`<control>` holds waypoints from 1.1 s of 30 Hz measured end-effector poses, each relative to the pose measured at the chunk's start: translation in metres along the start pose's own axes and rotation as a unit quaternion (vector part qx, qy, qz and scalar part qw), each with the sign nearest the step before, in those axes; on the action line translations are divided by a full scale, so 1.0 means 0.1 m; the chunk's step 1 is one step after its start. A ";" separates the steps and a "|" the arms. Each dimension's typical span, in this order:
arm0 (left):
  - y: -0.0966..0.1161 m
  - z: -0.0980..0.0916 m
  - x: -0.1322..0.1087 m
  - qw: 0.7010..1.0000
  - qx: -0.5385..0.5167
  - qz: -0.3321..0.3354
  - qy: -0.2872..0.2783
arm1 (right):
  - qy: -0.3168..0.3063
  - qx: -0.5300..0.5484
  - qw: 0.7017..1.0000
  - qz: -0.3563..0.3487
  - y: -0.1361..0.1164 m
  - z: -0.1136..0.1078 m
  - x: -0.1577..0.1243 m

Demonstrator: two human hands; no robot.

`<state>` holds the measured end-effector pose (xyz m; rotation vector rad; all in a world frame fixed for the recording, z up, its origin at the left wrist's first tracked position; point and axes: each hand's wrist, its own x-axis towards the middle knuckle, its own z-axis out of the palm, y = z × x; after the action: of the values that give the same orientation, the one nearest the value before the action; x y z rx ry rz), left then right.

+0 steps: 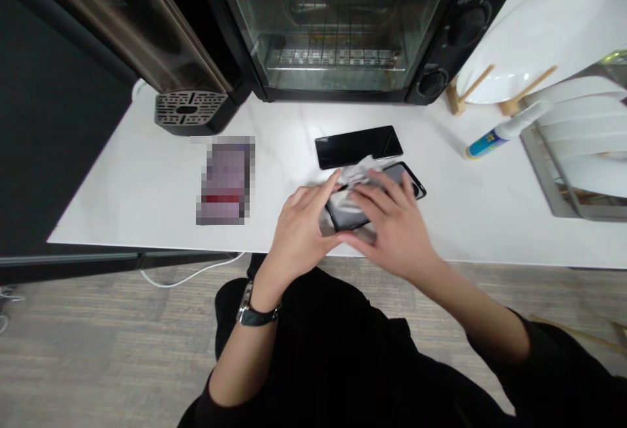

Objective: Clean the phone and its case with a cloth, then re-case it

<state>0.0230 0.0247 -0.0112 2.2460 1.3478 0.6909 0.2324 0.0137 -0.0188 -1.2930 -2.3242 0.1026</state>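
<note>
A phone case (400,176) with a black rim and a greyish inside lies at a slant near the counter's front edge. My left hand (304,227) grips its left end between thumb and fingers. Over the case, my right hand (392,222) presses a crumpled white tissue (361,170) against the inside with bent fingers. Both thumbs meet at the near edge. Part of the case and tissue is hidden under my fingers. Just beyond lies a smartphone (357,145), its black screen facing up.
A toaster oven (337,96) stands at the back, beside a machine with a drip grate (191,108). A blurred-out purplish packet (223,176) lies left. To the right are a blue-and-white spray bottle (507,131), plates on wooden stands (458,102) and a dish rack (543,173).
</note>
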 end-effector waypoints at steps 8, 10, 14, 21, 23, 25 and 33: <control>-0.04 0.00 -0.02 1.000 0.008 0.003 0.001 | -0.059 0.012 0.998 -0.032 -0.17 0.05 0.04; -0.02 0.02 -0.02 1.000 0.016 -0.002 0.007 | -0.052 -0.027 0.998 -0.019 0.01 -0.02 -0.01; 0.02 0.03 0.00 1.000 0.022 -0.017 0.011 | -0.011 -0.101 0.994 0.038 0.44 -0.18 -0.10; 0.02 0.03 0.01 1.000 0.010 -0.010 0.015 | -0.002 -0.048 0.998 0.035 0.30 -0.09 -0.03; 0.01 0.03 0.01 1.000 0.011 -0.005 0.013 | -0.024 0.006 1.000 -0.007 0.04 0.01 0.01; 0.00 0.02 0.00 1.000 0.014 -0.003 0.011 | -0.045 0.044 0.997 -0.039 -0.17 0.10 0.04; 0.01 0.01 -0.01 0.999 0.032 -0.007 -0.007 | -0.043 -0.066 0.997 0.007 0.33 -0.14 -0.10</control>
<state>0.0244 0.0235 -0.0116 2.2846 1.3962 0.6336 0.2683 0.0215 -0.0195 -1.3942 -2.4316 0.0085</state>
